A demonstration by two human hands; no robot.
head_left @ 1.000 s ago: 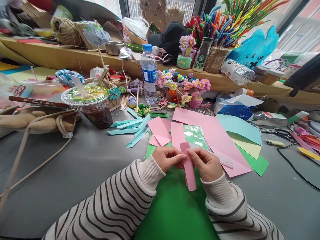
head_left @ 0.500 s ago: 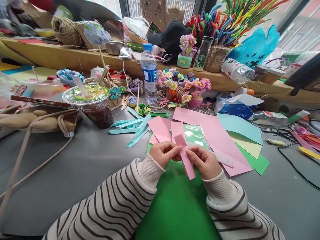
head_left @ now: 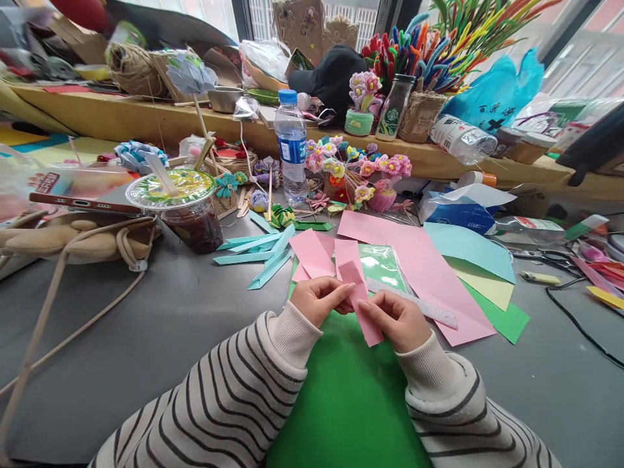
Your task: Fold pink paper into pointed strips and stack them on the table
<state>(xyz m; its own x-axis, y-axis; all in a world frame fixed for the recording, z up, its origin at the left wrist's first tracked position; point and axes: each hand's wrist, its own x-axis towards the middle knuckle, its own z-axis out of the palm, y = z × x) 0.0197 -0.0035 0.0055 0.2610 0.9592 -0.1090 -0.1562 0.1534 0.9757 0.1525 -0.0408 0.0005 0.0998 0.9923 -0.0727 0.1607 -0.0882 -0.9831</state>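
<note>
A folded strip of pink paper (head_left: 359, 302) is held up between both hands above a green mat. My left hand (head_left: 322, 299) pinches its left edge between thumb and fingers. On the opposite side, the thumb and fingers of my right hand (head_left: 397, 318) close on the strip's right edge, lower down. Behind the hands lie more pink paper strips (head_left: 314, 253), a large pink sheet (head_left: 419, 260) and a clear ruler (head_left: 433, 311). Folded light-blue paper strips (head_left: 273, 257) are heaped to the left of them.
A lidded drink cup (head_left: 192, 221) and a phone (head_left: 88, 203) stand at left, beside a tan strap. A water bottle (head_left: 292, 149) rises behind the paper, near handmade flowers (head_left: 361, 162). Blue, yellow and green sheets (head_left: 472, 250) lie at right, with scissors (head_left: 550, 260) farther out.
My right thumb has slid slightly left and down along the pink strip, whose lower end now looks flatter and more closed. The left hand keeps its pinch. The view has shifted slightly.
</note>
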